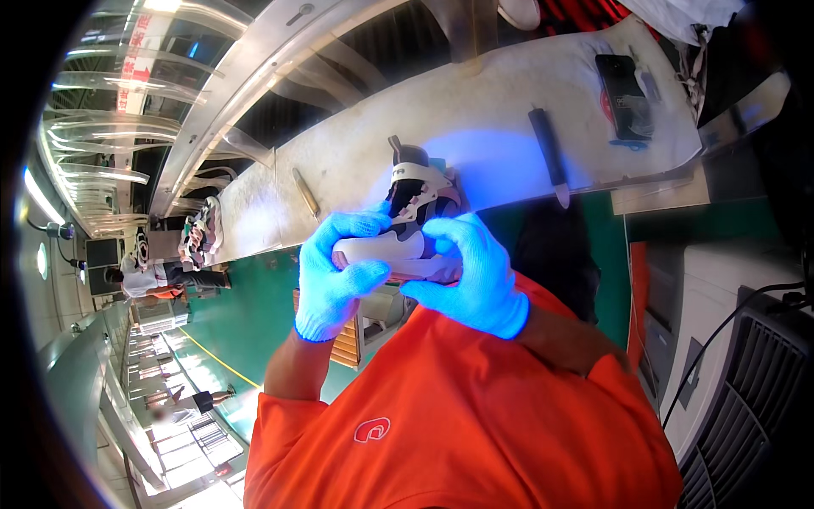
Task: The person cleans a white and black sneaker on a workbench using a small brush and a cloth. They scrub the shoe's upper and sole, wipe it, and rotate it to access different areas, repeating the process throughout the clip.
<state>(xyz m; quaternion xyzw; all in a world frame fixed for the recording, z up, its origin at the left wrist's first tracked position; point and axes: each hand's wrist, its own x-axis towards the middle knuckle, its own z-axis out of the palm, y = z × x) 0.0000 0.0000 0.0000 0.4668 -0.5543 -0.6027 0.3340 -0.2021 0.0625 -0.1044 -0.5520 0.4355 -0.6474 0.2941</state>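
Note:
Between my two gloved hands is a sneaker (406, 245) in white, grey and black, with a pull loop standing up at its far end. The glove on my left hand (337, 273) looks blue under the light; its fingers and thumb close around the left side of the shoe near the sole. On the other side, my right hand (476, 276) grips the shoe with curled fingers above and the thumb below. Part of the sole and the right side are hidden by my fingers. The shoe is at the near edge of a long pale bench (509, 85).
A black-handled knife (549, 153) lies on the bench to the right, its tip over the near edge. Further right is a dark phone (623, 97). A slim tan tool (305, 193) lies left. Several shoes (202, 233) stand far left, near a person (153, 280).

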